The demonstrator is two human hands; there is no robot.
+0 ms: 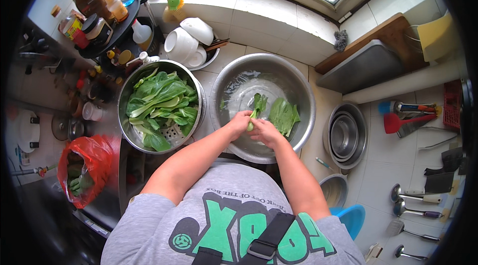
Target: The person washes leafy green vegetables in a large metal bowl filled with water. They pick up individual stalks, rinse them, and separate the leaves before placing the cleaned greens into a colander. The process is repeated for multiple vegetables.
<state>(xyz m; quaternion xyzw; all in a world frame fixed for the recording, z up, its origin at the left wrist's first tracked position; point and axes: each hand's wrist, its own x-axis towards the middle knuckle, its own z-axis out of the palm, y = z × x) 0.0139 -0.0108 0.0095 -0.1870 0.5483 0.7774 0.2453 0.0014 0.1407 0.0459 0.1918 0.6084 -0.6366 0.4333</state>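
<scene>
Over a large steel basin of water, my left hand pinches a small bok choy near its pale stem. The fingers of my right hand meet the stem's lower end, so both hands have hold of it. Its leaves point away from me, above the water. To the right of my hands, loose bok choy leaves lie in the basin. A steel strainer pot on the left holds a heap of bok choy; part of its perforated bottom shows.
White bowls are stacked behind the strainer pot. Bottles crowd a black rack at left, above a red plastic bag with greens inside. Nested steel bowls stand right of the basin. Cutting boards lean beyond them.
</scene>
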